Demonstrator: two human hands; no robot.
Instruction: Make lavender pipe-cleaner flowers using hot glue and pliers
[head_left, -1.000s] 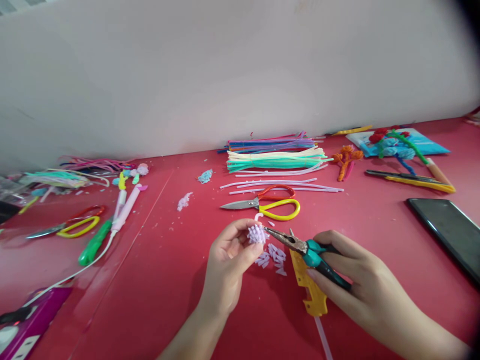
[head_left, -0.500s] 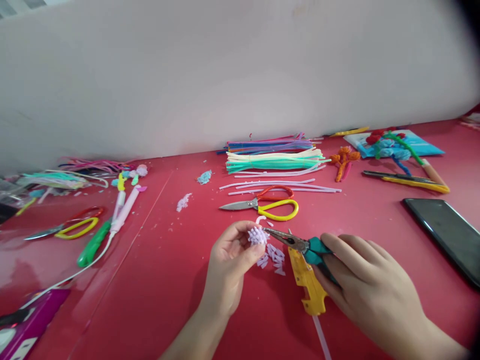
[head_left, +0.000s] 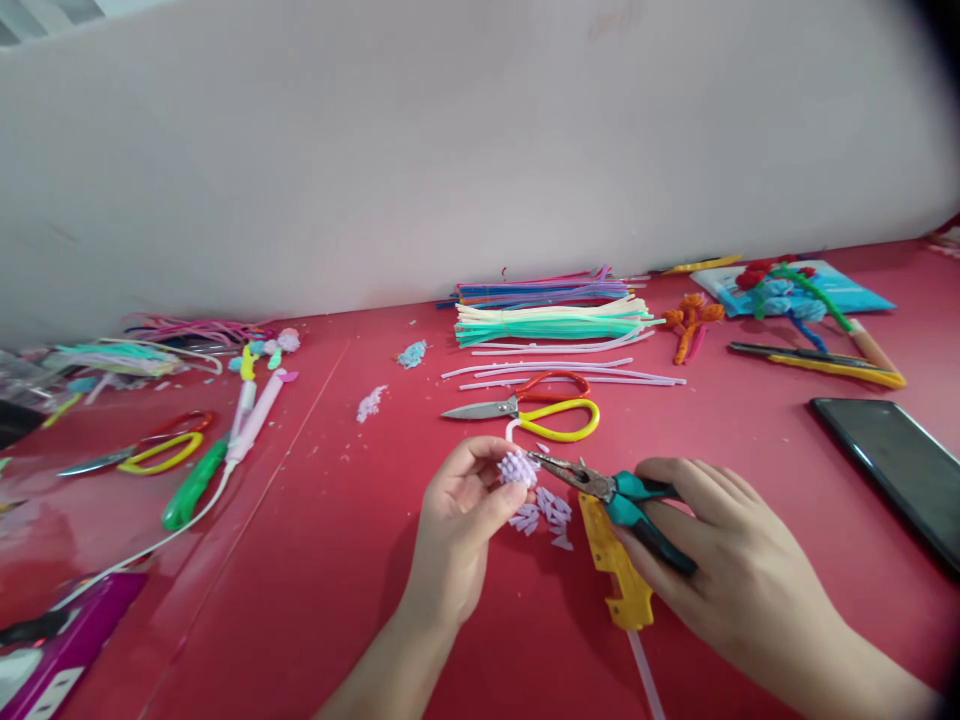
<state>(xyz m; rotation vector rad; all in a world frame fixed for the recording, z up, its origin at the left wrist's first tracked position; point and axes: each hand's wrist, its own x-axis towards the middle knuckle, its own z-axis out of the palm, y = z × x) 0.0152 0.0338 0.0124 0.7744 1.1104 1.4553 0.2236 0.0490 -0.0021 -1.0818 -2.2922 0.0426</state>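
My left hand pinches a small lilac tufted pipe-cleaner piece above the red table. My right hand grips teal-handled needle-nose pliers, whose tips touch the lilac piece. Short lilac cut bits lie on the table just under the pliers. A yellow glue gun lies beneath my right hand, partly hidden by it.
Red-and-yellow scissors lie just beyond my hands, with loose lilac pipe cleaners and bundled coloured ones behind. A black phone lies at right. Another pair of scissors, a green-handled tool and a purple power strip lie at left.
My right hand has shifted its grip on the pliers slightly; the tips stay at the lilac piece. My left hand has barely moved.
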